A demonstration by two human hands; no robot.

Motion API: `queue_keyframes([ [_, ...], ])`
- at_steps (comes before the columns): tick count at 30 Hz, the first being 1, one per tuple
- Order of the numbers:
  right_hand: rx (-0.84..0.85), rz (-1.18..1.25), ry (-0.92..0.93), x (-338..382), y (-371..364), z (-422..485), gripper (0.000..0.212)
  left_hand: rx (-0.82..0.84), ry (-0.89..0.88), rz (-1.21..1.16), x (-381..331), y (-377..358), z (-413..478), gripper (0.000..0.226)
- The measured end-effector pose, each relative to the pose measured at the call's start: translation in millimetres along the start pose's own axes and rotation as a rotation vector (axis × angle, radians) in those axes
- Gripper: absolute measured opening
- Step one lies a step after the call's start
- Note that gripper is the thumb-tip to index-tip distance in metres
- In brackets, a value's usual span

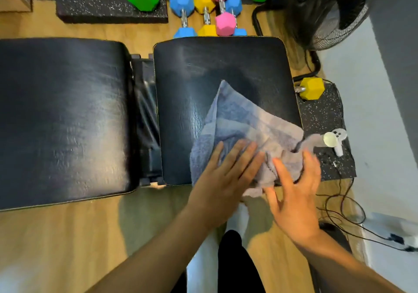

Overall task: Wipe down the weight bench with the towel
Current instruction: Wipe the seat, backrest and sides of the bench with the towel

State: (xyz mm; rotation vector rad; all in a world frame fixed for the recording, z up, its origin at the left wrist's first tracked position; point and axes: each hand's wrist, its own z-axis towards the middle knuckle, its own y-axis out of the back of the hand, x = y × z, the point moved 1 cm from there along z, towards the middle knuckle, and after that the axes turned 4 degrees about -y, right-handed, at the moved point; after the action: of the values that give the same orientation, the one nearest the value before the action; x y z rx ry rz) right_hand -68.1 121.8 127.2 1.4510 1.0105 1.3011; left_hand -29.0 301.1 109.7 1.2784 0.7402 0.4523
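Head view, read left to right from the seat pad [226, 62] of the weight bench [144, 116]. Left of the seat pad, across the frame gap, lies the long back pad [63, 116], glossy and bare. On the near right part of the seat pad lies the towel [239, 120], pale blue terry, with one corner pointing toward the pad's far edge and its bunched end spilling over the near right corner. The left grip [224, 177] is open, fingers straight and flat, pressing the towel onto the pad. The right grip [296, 193] is likewise open, fingers splayed over the bunched end; blur hides whether any fingertip hooks a fold. Right of the seat pad a white controller [334, 140] rests on a speckled floor mat [321, 116]. The towel is judged light, soft and limp. It will likely crumple and slide on the slick vinyl, so it is best taken at the bunched end or held under a flat palm with steady downward pressure.
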Motion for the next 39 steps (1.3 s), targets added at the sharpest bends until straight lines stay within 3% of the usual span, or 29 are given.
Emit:
queue_keyframes([
  [4, 0.107, -0.109, 0.425, 48, -8, 17, 0.06, -0.095, 0.304, -0.012, 16, 2, -36, 0.057],
  [8, 0.19, -0.119, 0.488, 96, -13, 29, 0.075, -0.231, 0.534, -0.202, 26, 4, -60, 0.071],
  [10, 0.286, -0.235, 0.569, 124, -19, 43, 0.082, -0.315, 0.656, -0.328, 34, 6, -63, 0.082],
  [13, 0.374, -0.32, 0.701, 154, -26, 67, 0.094, -0.408, 0.802, -0.501, 41, 11, -65, 0.082],
  [16, 0.474, -0.258, 0.831, 163, -17, 95, 0.094, -0.367, 0.885, -0.639, 45, 18, -59, 0.093],
  [19, 0.644, -0.147, 0.955, 171, -6, 140, 0.078, -0.32, 0.915, -0.712, 47, 28, -49, 0.105],
  [24, 0.541, -0.178, 1.21, 187, -24, 218, 0.062, -0.333, 0.878, -0.838, 82, 38, -31, 0.095],
  [28, 0.519, -0.183, 1.216, 212, -36, 282, 0.058, -0.432, 1.038, -0.68, 123, 42, 25, 0.079],
  [32, 0.525, -0.017, 1.016, 215, -32, 328, 0.059, -0.297, 1.215, -0.415, 159, 45, 77, 0.076],
  [35, 0.508, -0.071, 0.839, 205, -32, 355, 0.04, -0.211, 1.183, -0.274, 189, 49, 99, 0.074],
  [39, 0.454, -0.128, 0.711, 172, -32, 377, 0.054, -0.042, 1.053, -0.177, 212, 63, 130, 0.053],
])
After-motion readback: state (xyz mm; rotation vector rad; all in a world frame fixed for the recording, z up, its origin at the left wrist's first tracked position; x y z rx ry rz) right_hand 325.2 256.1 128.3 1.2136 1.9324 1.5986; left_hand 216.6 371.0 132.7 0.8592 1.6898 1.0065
